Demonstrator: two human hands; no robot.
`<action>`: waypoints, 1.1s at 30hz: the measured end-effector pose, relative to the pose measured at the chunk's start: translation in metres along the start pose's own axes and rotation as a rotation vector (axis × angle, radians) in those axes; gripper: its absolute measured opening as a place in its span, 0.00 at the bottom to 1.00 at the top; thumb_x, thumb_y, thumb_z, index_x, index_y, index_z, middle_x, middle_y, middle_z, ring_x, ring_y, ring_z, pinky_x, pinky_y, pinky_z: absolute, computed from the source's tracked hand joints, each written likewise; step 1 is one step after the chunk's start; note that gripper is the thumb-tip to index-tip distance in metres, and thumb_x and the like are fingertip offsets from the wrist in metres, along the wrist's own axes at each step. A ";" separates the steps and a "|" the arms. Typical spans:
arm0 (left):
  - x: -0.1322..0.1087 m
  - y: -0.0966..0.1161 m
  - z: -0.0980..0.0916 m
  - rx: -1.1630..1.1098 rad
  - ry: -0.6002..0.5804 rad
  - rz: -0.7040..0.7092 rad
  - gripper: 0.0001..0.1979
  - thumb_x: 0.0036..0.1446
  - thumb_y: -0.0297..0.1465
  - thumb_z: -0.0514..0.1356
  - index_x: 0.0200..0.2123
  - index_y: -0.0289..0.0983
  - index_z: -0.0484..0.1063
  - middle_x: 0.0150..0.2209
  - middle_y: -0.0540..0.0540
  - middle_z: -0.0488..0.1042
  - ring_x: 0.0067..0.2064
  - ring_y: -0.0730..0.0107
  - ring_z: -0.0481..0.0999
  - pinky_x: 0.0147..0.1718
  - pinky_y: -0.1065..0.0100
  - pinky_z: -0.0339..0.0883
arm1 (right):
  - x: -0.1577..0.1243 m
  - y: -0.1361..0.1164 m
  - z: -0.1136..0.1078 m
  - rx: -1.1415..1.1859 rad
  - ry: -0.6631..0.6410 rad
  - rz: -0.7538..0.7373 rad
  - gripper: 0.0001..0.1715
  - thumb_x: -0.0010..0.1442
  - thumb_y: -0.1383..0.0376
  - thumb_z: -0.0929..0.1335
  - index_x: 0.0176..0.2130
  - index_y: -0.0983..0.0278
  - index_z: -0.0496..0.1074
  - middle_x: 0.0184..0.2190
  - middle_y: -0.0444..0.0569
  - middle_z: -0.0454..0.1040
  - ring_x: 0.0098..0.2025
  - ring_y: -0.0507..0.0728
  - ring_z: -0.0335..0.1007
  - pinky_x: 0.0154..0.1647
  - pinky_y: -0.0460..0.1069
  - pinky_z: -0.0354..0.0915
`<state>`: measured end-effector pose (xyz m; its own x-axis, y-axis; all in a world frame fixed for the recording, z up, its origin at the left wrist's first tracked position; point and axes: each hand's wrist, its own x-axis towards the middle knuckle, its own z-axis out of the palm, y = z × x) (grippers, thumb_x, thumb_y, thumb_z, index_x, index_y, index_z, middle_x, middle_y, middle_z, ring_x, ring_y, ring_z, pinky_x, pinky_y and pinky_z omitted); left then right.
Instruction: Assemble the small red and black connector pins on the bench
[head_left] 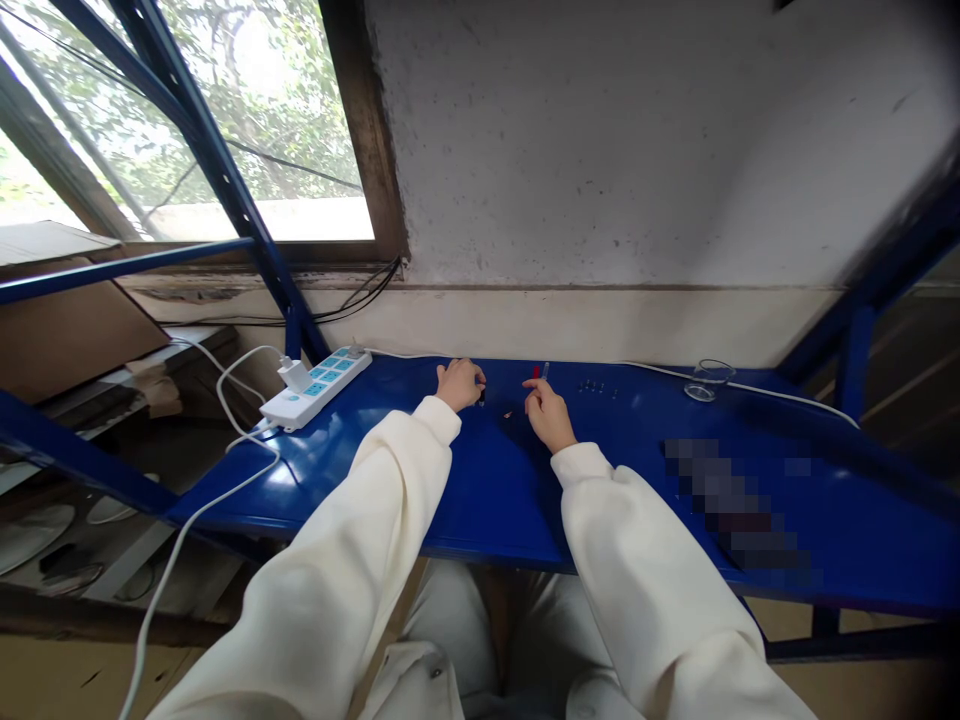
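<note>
One left hand [459, 384] seemed pinched on a small dark piece [481, 397]; the right hand [549, 412] stood apart, its fingers bent, and whether it held anything could not be told. The dark piece, nearer the left, seemed to run lengthwise toward the near edge of the blue counter [487, 490], its ends too small to distinguish. Right of it were a brown scrap [508, 414], a red stick [535, 372] and, farthest, a glass [709, 376].
</note>
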<state>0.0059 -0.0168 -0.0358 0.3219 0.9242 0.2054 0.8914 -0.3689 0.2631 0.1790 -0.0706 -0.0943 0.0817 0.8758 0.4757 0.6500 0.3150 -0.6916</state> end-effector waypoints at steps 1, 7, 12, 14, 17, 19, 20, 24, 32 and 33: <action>0.000 0.000 0.000 -0.001 0.000 0.000 0.06 0.48 0.28 0.57 0.31 0.39 0.73 0.41 0.45 0.70 0.48 0.57 0.63 0.44 0.55 0.51 | 0.000 0.000 0.000 -0.003 -0.001 0.000 0.20 0.52 0.70 0.56 0.43 0.64 0.65 0.24 0.45 0.70 0.28 0.53 0.67 0.36 0.48 0.61; 0.000 -0.001 0.001 -0.009 0.000 0.000 0.06 0.48 0.28 0.58 0.31 0.39 0.73 0.41 0.45 0.70 0.48 0.56 0.63 0.44 0.55 0.51 | 0.000 -0.001 0.000 -0.016 -0.003 0.007 0.20 0.52 0.70 0.56 0.44 0.64 0.65 0.24 0.45 0.70 0.29 0.53 0.67 0.36 0.47 0.61; -0.002 -0.001 -0.001 -0.012 0.011 -0.007 0.07 0.47 0.28 0.58 0.32 0.39 0.73 0.41 0.45 0.71 0.48 0.56 0.63 0.44 0.55 0.51 | 0.000 -0.001 0.000 -0.028 -0.007 0.015 0.20 0.52 0.70 0.56 0.43 0.63 0.65 0.24 0.45 0.70 0.28 0.53 0.67 0.36 0.47 0.61; -0.005 0.003 -0.004 -0.040 0.071 -0.003 0.08 0.48 0.29 0.58 0.33 0.39 0.72 0.41 0.45 0.71 0.48 0.56 0.64 0.45 0.55 0.52 | 0.000 -0.001 -0.001 -0.038 -0.004 0.016 0.19 0.53 0.69 0.55 0.43 0.63 0.65 0.25 0.46 0.71 0.28 0.53 0.67 0.35 0.47 0.61; -0.011 0.015 -0.006 -0.168 0.233 0.041 0.09 0.50 0.29 0.56 0.36 0.39 0.71 0.41 0.46 0.72 0.46 0.61 0.67 0.45 0.58 0.55 | 0.000 -0.001 -0.001 -0.083 0.038 0.044 0.17 0.53 0.68 0.56 0.39 0.62 0.67 0.27 0.47 0.72 0.29 0.54 0.68 0.34 0.47 0.60; -0.018 0.027 -0.003 -0.313 0.326 0.092 0.09 0.52 0.29 0.54 0.37 0.37 0.71 0.39 0.46 0.73 0.42 0.66 0.69 0.43 0.63 0.59 | 0.001 -0.001 -0.002 -0.127 0.080 0.088 0.15 0.53 0.68 0.56 0.37 0.63 0.68 0.28 0.48 0.73 0.30 0.55 0.68 0.33 0.48 0.60; -0.022 0.034 0.001 -0.392 0.365 0.107 0.09 0.54 0.29 0.52 0.37 0.37 0.71 0.38 0.46 0.73 0.40 0.69 0.70 0.42 0.65 0.60 | 0.002 0.000 -0.002 -0.145 0.098 0.114 0.15 0.53 0.68 0.56 0.36 0.63 0.68 0.28 0.49 0.73 0.31 0.55 0.68 0.33 0.48 0.60; -0.038 0.054 0.028 -0.624 0.395 0.155 0.10 0.55 0.29 0.51 0.36 0.36 0.70 0.35 0.45 0.74 0.35 0.73 0.72 0.38 0.70 0.65 | 0.005 0.009 -0.004 -0.185 0.119 0.204 0.15 0.51 0.68 0.59 0.38 0.65 0.68 0.30 0.50 0.73 0.35 0.57 0.69 0.33 0.48 0.61; -0.049 0.050 0.059 -0.691 0.284 0.086 0.11 0.55 0.31 0.50 0.36 0.37 0.71 0.29 0.47 0.74 0.28 0.74 0.71 0.31 0.71 0.66 | 0.025 0.038 -0.003 -0.320 0.081 0.319 0.22 0.51 0.64 0.63 0.46 0.69 0.65 0.33 0.56 0.73 0.41 0.60 0.69 0.39 0.51 0.62; -0.049 0.049 0.059 -0.684 0.288 0.079 0.11 0.55 0.31 0.50 0.36 0.37 0.71 0.29 0.47 0.74 0.28 0.74 0.71 0.30 0.71 0.66 | 0.029 0.040 -0.003 -0.355 0.065 0.343 0.23 0.51 0.63 0.64 0.46 0.70 0.65 0.34 0.58 0.73 0.41 0.61 0.69 0.39 0.51 0.62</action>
<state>0.0523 -0.0745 -0.0889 0.1966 0.8649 0.4619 0.4410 -0.4987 0.7462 0.2097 -0.0337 -0.1069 0.3749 0.8793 0.2938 0.7936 -0.1406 -0.5920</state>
